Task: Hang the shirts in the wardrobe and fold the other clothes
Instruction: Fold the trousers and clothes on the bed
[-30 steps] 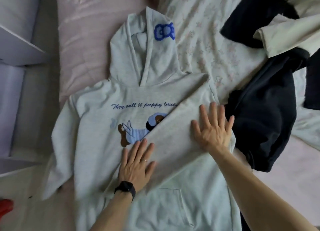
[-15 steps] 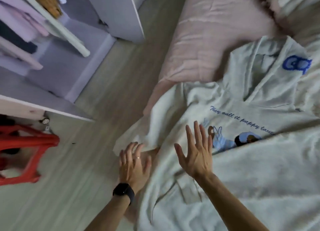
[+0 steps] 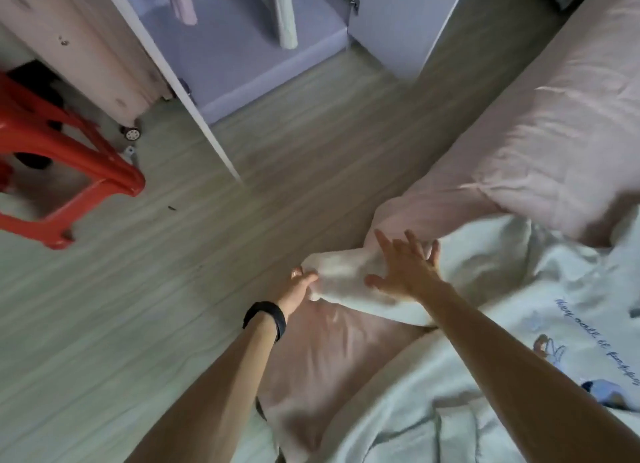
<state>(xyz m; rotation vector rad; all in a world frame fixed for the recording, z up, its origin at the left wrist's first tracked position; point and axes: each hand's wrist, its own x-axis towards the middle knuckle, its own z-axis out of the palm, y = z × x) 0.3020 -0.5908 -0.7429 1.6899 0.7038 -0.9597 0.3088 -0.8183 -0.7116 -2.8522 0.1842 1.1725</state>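
Note:
A pale grey hoodie (image 3: 519, 376) with blue script and a cartoon print lies spread on the pink bed (image 3: 571, 123). Its left sleeve (image 3: 346, 282) reaches out over the bed's edge toward the floor. My left hand (image 3: 299, 286), a black band on its wrist, grips the cuff end of that sleeve. My right hand (image 3: 405, 272) lies flat on the sleeve with fingers spread, a little further up the sleeve. The open wardrobe (image 3: 242, 46) stands across the floor at the top, with garments hanging inside.
A red plastic stool (image 3: 69, 171) stands on the wooden floor at the left. A pink cabinet on castors (image 3: 86, 53) is beside the wardrobe's open white door (image 3: 194, 109). Bare floor lies between bed and wardrobe.
Both hands left the folded right sleeve and moved left to the other sleeve. My left hand took hold of its cuff; my view swung left toward the floor and wardrobe.

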